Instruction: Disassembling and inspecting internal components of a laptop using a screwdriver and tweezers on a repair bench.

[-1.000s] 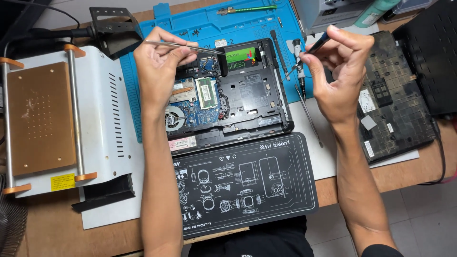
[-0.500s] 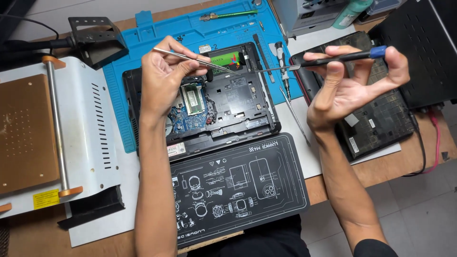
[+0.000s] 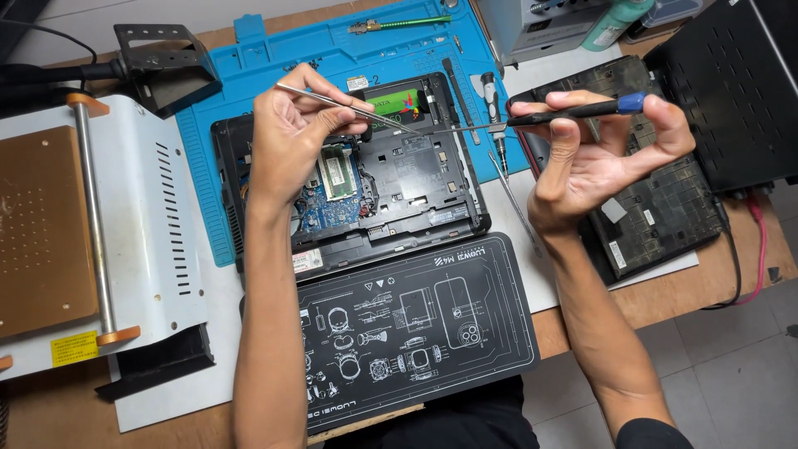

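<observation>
You work at wooden table (image 3: 665, 303), edge running lower right. Grey tiled floor (image 3: 731, 374) below you, right side. Blue mat (image 3: 291, 50) covers table's far middle; white sheet (image 3: 208, 382) lies under near part. White machine with brown plate (image 3: 125, 241) at your left. Black box (image 3: 740, 91) at far right. Light even, soft shadows.

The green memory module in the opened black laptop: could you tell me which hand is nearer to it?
Left. The left hand hovers directly beside the green memory module; the right hand is off to its right.
</observation>
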